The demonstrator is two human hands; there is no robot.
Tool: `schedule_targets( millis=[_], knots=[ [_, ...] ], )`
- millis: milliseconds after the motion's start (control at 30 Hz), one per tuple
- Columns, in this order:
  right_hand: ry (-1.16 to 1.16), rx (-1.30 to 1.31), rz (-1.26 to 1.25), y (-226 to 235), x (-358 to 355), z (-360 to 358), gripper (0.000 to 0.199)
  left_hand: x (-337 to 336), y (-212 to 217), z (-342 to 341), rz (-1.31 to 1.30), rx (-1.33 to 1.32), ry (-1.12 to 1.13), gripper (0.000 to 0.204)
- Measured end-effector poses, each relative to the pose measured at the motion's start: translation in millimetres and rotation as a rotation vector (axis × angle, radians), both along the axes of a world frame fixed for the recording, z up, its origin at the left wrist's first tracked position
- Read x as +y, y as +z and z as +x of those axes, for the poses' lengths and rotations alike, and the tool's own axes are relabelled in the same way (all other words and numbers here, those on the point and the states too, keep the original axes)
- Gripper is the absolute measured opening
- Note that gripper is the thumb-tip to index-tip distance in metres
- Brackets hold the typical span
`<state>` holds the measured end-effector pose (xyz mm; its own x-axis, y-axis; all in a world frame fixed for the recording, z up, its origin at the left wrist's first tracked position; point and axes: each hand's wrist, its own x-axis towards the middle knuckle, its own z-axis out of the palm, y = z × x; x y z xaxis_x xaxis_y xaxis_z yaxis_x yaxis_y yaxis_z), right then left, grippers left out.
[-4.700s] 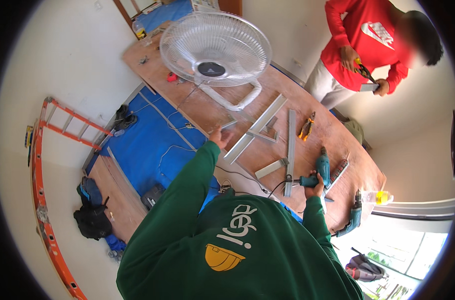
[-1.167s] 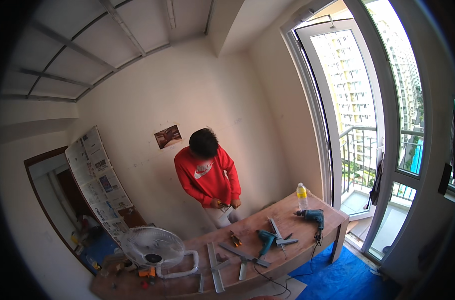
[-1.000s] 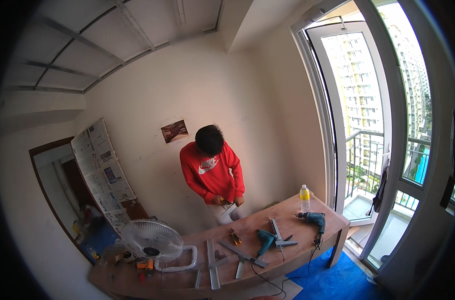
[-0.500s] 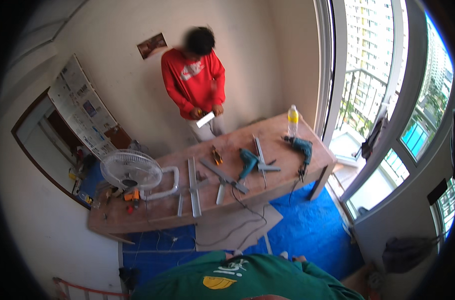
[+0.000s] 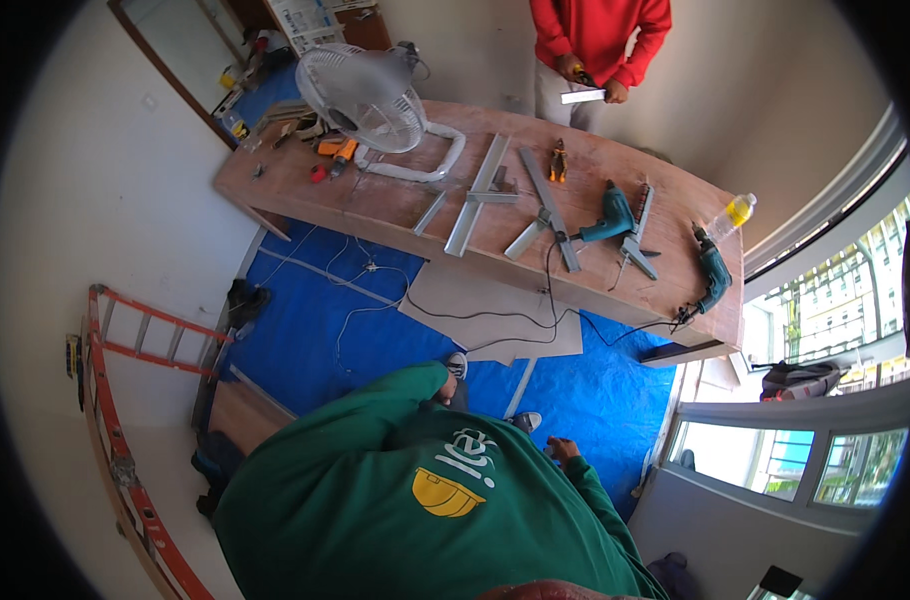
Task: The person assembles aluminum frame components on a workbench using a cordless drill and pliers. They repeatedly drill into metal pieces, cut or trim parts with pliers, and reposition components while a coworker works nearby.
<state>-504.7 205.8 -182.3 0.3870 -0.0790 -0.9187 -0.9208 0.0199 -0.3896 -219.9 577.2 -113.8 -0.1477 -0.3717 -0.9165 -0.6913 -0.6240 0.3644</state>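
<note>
One slim grey metal strip (image 5: 521, 385) is lying on the blue plastic floor sheet (image 5: 615, 390), nearest the right hand (image 5: 564, 451), which is hanging loosely spread and empty. The left hand (image 5: 445, 388) is tucked by the sleeve, so I cannot tell its grip. It looks like a pause between steps; the next move calls for bending down to the strip or stepping to the far long wooden workbench (image 5: 395, 205).

Left hand (image 5: 443, 392) mostly behind sleeve

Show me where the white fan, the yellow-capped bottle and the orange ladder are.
white fan (image 5: 363, 95): head view, on the round grille.
yellow-capped bottle (image 5: 731, 215): head view, on its body.
orange ladder (image 5: 105, 440): head view, on the long side rail.
</note>
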Motion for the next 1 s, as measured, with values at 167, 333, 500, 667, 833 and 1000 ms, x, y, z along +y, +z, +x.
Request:
schedule_targets(
  millis=[167,333,500,667,833,1000],
  knots=[
    [0.26,-0.013,-0.074,-13,-19,-28,0.038,43,2,-2,-0.003,-0.098,0.228,0.058],
    [0.366,-0.075,-0.19,-43,-9,-19,0.032,117,-12,13,-0.009,0.004,0.374,0.063],
    [1.268,-0.681,-0.658,-88,45,14,0.029,219,-11,36,0.08,0.341,1.023,0.07],
    [1.387,-0.615,-0.666,-87,111,103,0.024,311,-14,6,0.123,0.429,1.453,0.063],
    [1.657,-0.713,-0.656,-37,161,191,0.018,400,-48,-70,-0.237,0.241,1.011,0.058],
    [0.596,-0.129,-0.273,31,170,248,0.043,414,-69,-137,-0.14,-0.187,0.805,0.055]
  ],
)
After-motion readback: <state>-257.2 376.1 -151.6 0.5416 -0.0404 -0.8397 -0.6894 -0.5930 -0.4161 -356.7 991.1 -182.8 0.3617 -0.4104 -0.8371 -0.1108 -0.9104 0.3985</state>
